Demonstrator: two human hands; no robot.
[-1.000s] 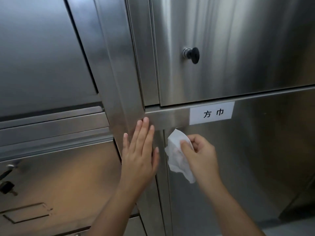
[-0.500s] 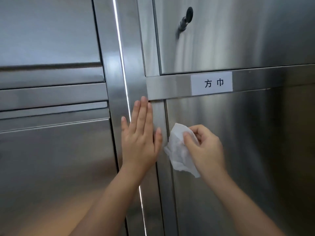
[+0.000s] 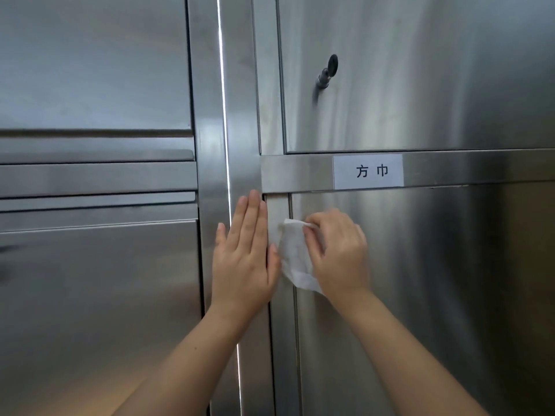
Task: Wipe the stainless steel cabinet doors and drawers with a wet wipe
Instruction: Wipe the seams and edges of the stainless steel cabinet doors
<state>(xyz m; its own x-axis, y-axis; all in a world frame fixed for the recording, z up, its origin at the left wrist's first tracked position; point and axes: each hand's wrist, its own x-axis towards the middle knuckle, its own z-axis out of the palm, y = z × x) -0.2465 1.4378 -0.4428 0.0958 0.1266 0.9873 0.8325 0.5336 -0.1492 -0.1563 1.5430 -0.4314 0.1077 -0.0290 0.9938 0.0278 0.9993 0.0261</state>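
Two hands are closing up: left hand (image 3: pixel 244 259), grip wide, is bracing the frame (image 3: pixel 240 115) while right hand (image 3: pixel 339 253), pinching the wet wipe (image 3: pixel 295 256), is sliding left to wipe the edge of the lower door (image 3: pixel 435 295).

The stainless steel cabinet (image 3: pixel 450 280) bears a white label (image 3: pixel 368 171) on its horizontal rail (image 3: pixel 297 173); a key (image 3: pixel 329 69) sits in the upper door (image 3: pixel 435 85); the left hand (image 3: pixel 244 259) lies flat on the upright post (image 3: pixel 240 115); the right hand (image 3: pixel 341 250) presses a wet wipe (image 3: pixel 295 256) beside it.
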